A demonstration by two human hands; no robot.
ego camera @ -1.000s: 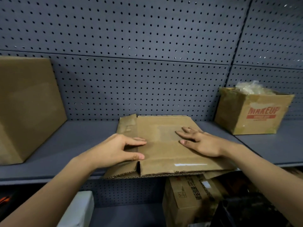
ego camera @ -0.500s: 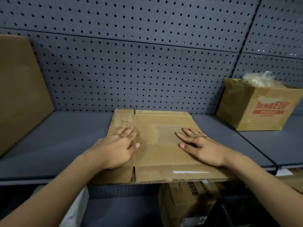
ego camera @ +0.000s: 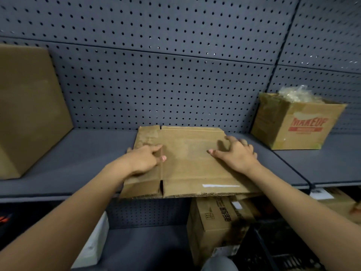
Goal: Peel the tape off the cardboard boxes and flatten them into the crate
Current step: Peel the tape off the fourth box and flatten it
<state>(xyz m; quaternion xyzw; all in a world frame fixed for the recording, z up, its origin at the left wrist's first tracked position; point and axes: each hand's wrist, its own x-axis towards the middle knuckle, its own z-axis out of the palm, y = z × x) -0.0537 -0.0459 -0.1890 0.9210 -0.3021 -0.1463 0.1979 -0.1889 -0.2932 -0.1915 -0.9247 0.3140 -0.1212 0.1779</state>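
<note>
A flattened brown cardboard box [ego camera: 187,165] lies on the grey shelf [ego camera: 82,153], its front edge hanging past the shelf lip. A short shiny strip of clear tape [ego camera: 220,185] sits near that front edge. My left hand [ego camera: 143,160] rests on the box's left panel, index finger and thumb reaching to the fold line. My right hand [ego camera: 237,153] presses on the right side near the edge, fingers spread and bent with their tips on the cardboard. Below at the right is a dark crate [ego camera: 283,255], mostly in shadow.
A large closed cardboard box [ego camera: 29,110] stands at the shelf's left end. An open box marked MAKEUP [ego camera: 297,124], holding crumpled plastic, stands at the right. A printed carton [ego camera: 218,222] and a white object [ego camera: 93,245] occupy the lower shelf. Pegboard forms the back wall.
My right hand has slid back and toward the box's right edge, with its fingers now bent. My left hand has shifted so thumb and index reach the fold line. The box stays flat.
</note>
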